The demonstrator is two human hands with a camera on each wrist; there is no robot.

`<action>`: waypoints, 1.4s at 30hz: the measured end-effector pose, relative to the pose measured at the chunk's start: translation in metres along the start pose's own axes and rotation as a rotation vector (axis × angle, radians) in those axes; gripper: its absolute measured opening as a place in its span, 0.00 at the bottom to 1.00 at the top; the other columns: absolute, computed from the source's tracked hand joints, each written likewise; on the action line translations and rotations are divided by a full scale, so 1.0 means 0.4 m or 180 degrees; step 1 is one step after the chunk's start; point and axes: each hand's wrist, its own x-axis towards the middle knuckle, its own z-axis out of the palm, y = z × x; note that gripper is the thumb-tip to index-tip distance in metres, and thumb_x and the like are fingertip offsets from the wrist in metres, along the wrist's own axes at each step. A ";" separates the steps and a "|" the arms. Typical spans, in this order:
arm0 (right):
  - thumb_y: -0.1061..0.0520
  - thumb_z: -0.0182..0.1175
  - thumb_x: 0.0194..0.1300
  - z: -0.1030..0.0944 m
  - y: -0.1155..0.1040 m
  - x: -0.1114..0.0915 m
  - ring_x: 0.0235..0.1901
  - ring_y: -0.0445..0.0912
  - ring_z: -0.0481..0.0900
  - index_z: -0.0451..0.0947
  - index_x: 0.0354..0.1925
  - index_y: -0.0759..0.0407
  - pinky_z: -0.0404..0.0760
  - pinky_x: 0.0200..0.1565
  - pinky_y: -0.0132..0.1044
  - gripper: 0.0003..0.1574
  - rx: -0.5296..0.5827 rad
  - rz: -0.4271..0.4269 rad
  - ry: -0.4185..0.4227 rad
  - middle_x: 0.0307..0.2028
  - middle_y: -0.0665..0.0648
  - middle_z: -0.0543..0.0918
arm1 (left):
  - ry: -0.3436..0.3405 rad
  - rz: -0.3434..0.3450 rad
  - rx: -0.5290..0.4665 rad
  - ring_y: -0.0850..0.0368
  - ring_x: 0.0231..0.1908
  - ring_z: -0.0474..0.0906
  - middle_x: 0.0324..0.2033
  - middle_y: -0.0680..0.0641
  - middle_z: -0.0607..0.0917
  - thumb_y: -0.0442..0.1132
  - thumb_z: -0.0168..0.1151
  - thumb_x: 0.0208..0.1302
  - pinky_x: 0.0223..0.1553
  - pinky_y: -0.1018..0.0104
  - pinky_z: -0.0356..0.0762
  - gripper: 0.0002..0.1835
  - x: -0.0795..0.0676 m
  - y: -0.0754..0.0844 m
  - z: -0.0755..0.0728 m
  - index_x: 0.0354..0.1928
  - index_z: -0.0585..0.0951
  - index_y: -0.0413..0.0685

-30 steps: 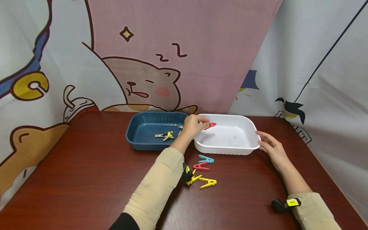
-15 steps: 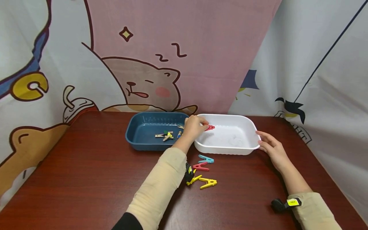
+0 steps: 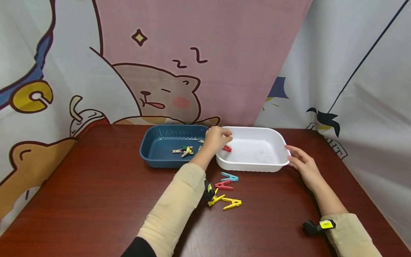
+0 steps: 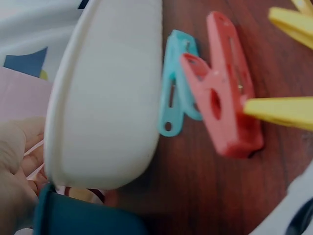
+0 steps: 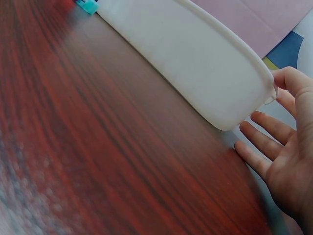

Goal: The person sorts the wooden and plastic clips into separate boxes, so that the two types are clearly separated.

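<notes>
My left hand (image 3: 216, 139) is over the left end of a white tray (image 3: 253, 168), thumb and forefinger parted. A red clothespin (image 3: 227, 148) shows just below those fingertips inside the tray, partly hidden by the hand. In the left wrist view, part of the left hand (image 4: 19, 166) appears beyond the tray wall; whatever is inside stays out of sight. At the opposite end, my right hand (image 3: 304, 167) pinches the tray's rim between thumb and forefinger. Its other fingers (image 5: 261, 139) extend loosely outside the wall.
Left of the white tray stands a blue tray (image 3: 163, 164) with several small wooden clothespins (image 3: 186, 152). In front of them lie a light-blue clothespin (image 3: 229, 177), another red clothespin (image 3: 224, 185) and two yellow clothespins (image 3: 232, 203) on the brown table (image 3: 106, 203). A patterned curtain hangs behind.
The red clothespin has left my left fingers and dropped lower into the white tray. The left hand has drawn back slightly left. My right hand keeps its place at the rim.
</notes>
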 end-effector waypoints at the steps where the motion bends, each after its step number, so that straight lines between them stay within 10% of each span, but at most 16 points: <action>1: 0.64 0.55 0.69 0.000 0.000 0.000 0.48 0.37 0.75 0.69 0.63 0.64 0.77 0.43 0.26 0.24 0.0003 -0.0001 -0.0002 0.52 0.47 0.77 | 0.0011 0.0003 -0.0073 0.56 0.42 0.75 0.36 0.54 0.86 0.41 0.65 0.63 0.50 0.61 0.67 0.10 -0.001 0.002 -0.004 0.45 0.88 0.50; 25: 0.64 0.55 0.69 0.000 -0.003 0.000 0.49 0.36 0.75 0.69 0.63 0.64 0.77 0.44 0.25 0.24 -0.0005 0.0020 0.0001 0.52 0.45 0.76 | 0.0109 0.0753 -0.0623 0.54 0.42 0.75 0.37 0.54 0.86 0.41 0.69 0.59 0.38 0.65 0.73 0.11 -0.118 0.067 -0.073 0.44 0.87 0.48; 42: 0.63 0.56 0.69 -0.002 0.002 0.002 0.48 0.36 0.75 0.68 0.63 0.65 0.77 0.43 0.26 0.25 -0.0022 0.0053 0.0014 0.52 0.46 0.76 | -0.0396 0.1167 -0.0749 0.56 0.44 0.77 0.38 0.52 0.86 0.40 0.72 0.55 0.43 0.67 0.75 0.14 -0.264 0.046 -0.035 0.44 0.86 0.45</action>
